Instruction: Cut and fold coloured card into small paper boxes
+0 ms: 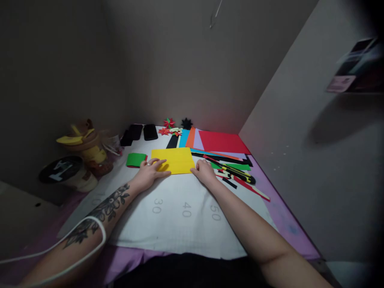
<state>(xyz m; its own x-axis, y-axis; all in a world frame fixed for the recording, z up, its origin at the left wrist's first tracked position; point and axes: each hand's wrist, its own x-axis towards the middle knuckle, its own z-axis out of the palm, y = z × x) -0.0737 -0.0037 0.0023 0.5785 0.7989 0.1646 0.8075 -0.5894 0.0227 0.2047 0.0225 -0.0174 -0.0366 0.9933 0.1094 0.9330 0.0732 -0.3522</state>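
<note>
A yellow sheet of paper [177, 157] lies flat on the white cloth in front of me. My left hand [151, 170] rests on its left part, with thumb and fingers spread apart on the paper. At the lower right corner of the sheet, my right hand [205, 171] has curled fingers, and its thumb touches the corner. A green paper stack [136, 160] with a red edge sits left of the yellow sheet. Close to my right hand lie a yellow-and-black utility knife [240, 174] and green, red and black paper strips [230, 183].
Coloured sheets topped by a red sheet [223, 142] lie behind. Folded paper stars [169, 123] and a dark phone [150, 132] are near the wall. Left stand a lidded container [64, 172] and a pot [90, 148]. A white cable [100, 230] crosses my left forearm.
</note>
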